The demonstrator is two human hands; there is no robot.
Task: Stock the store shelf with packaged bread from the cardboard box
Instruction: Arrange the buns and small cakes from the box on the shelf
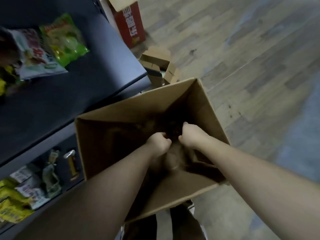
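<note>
Both my arms reach down into the open cardboard box (138, 108), which stands on the floor (251, 70) just beside the dark shelf (69, 94). My left hand (158, 142) and right hand (191, 135) sit close together, deep inside. The fingers of both are curled in tight, pinching the top of a bread pack (173, 131) that lies between them near the middle of the box. The pack shows only as a dark brown, crumpled mass in the shadow. Below my hands a paler, rounded part of the box's contents shows, too blurred to name. I can read no label or print on the pack.

On the upper shelf lie a bright green packet (65, 40) and, just beside it, a white packet (36, 54) with red lettering. Both are too smeared to read. On the lower shelf, yellow packets (12, 205) sit next to white ones with purple print, also unreadable.

Beyond the cardboard box, a small open carton (155, 66) stands on the floor against the shelf's end. Farther off is a red box (131, 23) with large white characters down its side and a small yellow mark near its bottom. I cannot make the characters out.
</note>
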